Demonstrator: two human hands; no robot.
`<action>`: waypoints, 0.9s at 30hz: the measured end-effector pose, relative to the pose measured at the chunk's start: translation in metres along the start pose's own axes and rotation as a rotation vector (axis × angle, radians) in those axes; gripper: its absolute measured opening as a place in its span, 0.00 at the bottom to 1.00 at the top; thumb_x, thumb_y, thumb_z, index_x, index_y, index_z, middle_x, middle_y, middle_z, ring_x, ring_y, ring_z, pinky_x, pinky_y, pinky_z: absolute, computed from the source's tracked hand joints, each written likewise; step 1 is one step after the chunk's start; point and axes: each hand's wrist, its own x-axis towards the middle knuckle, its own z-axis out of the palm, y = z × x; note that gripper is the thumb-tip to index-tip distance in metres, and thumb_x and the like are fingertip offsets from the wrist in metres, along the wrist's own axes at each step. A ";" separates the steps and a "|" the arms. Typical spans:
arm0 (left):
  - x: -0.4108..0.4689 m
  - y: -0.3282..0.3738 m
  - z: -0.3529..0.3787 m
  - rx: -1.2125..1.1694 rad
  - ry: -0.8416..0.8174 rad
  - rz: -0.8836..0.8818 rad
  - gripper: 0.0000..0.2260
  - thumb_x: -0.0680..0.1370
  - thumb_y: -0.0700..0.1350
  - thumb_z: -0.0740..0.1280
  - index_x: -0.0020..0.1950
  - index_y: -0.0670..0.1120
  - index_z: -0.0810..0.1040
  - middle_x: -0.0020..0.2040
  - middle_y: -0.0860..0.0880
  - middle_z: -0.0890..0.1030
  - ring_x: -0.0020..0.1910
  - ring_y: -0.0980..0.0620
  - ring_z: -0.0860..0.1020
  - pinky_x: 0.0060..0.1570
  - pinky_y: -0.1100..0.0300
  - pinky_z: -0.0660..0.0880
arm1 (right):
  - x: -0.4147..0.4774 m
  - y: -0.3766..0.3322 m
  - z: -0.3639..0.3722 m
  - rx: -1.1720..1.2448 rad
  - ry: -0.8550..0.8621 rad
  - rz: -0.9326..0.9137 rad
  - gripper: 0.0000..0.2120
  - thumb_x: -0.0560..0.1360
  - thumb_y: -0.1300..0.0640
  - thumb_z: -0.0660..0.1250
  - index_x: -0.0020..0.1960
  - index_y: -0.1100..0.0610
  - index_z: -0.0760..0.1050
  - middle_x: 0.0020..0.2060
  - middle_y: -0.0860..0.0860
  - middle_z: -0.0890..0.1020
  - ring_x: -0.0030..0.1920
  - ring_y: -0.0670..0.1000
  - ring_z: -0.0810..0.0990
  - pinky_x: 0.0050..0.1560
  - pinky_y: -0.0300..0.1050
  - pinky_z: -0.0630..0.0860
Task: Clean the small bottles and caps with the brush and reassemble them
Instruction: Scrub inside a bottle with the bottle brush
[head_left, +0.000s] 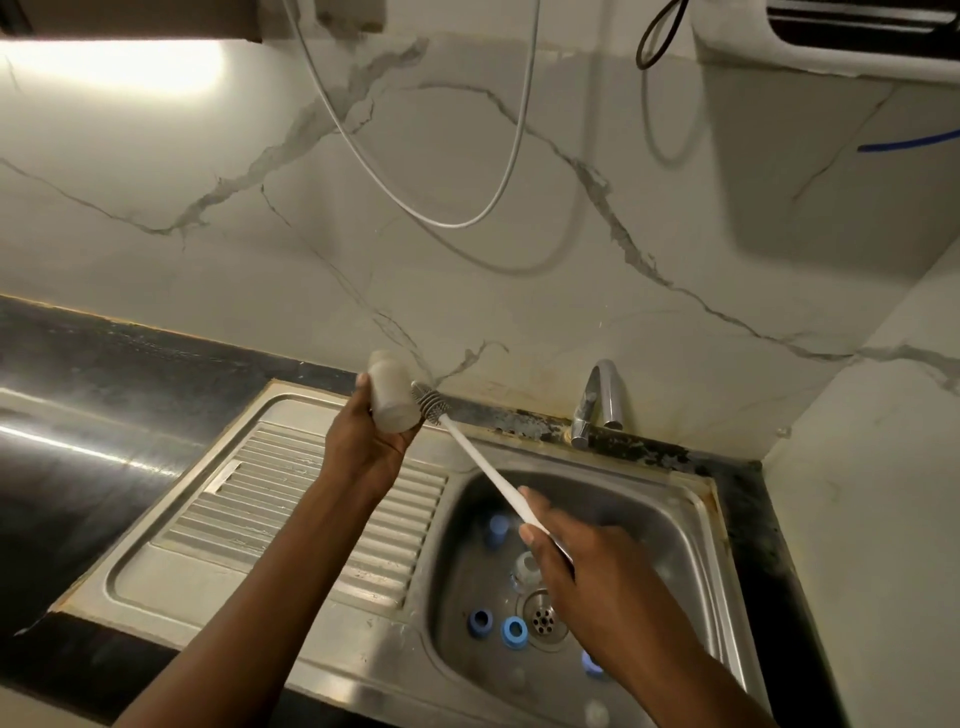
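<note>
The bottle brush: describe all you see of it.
The bottle brush has a long white handle, plastic-looking, and a grey ribbed head. It slants up-left above the sink. The right hand grips its lower end; the head seems to touch the side of the small translucent bottle in the left hand.

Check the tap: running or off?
Off. No stream falls from the tap into the sink.

Bottle (392, 397) is frosted white, brush (483, 462) white with grey bristles, caps (514, 630) blue, sink (171, 566) silver and ribbed, counter (62, 467) black, wall (519, 291) white veined grey.
</note>
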 end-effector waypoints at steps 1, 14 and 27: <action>0.000 -0.001 -0.001 -0.009 0.010 -0.007 0.20 0.85 0.51 0.65 0.73 0.42 0.74 0.63 0.38 0.82 0.53 0.42 0.85 0.50 0.46 0.86 | -0.003 0.001 -0.001 -0.007 0.001 0.008 0.23 0.84 0.40 0.56 0.79 0.35 0.62 0.35 0.44 0.78 0.36 0.44 0.81 0.36 0.35 0.76; -0.026 -0.037 0.011 0.189 -0.128 -0.120 0.21 0.85 0.55 0.66 0.72 0.42 0.74 0.56 0.39 0.85 0.52 0.41 0.85 0.50 0.46 0.86 | 0.022 -0.021 -0.018 -0.109 0.066 -0.020 0.23 0.86 0.43 0.55 0.81 0.40 0.60 0.33 0.41 0.75 0.31 0.41 0.78 0.30 0.32 0.75; -0.003 -0.011 -0.005 0.103 -0.026 -0.040 0.16 0.79 0.45 0.72 0.63 0.37 0.79 0.61 0.37 0.83 0.51 0.41 0.87 0.47 0.49 0.86 | -0.004 0.002 -0.004 -0.079 0.033 -0.060 0.28 0.81 0.35 0.49 0.80 0.35 0.59 0.31 0.41 0.75 0.38 0.41 0.81 0.40 0.35 0.78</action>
